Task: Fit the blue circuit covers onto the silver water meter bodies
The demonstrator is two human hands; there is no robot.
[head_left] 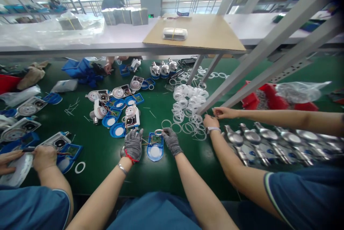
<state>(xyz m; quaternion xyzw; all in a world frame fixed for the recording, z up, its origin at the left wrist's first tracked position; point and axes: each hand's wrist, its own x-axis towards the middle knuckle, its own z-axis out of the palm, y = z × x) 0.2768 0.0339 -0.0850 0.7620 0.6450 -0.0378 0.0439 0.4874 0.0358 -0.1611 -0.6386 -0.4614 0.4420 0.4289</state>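
My left hand (133,145), in a grey glove, lies curled over a device body (122,151), mostly hidden beneath it; a silvery edge shows at its left. Wires run from there to an open blue cover (155,156) with a green circuit board and a white disc. At the cover's top edge, my gloved right hand (172,141) pinches a white ring (158,132) between thumb and fingers. Just beyond my left hand is an opened white device (132,117) with its blue cover (117,130) beside it.
Several opened devices (120,91) lie ahead to the left. White rings (188,102) are heaped ahead right, near a slanted metal post (242,57). Co-workers' hands are at left (45,157) and right (212,122). Metal housings (262,136) line the right side. A shelf (120,45) spans above.
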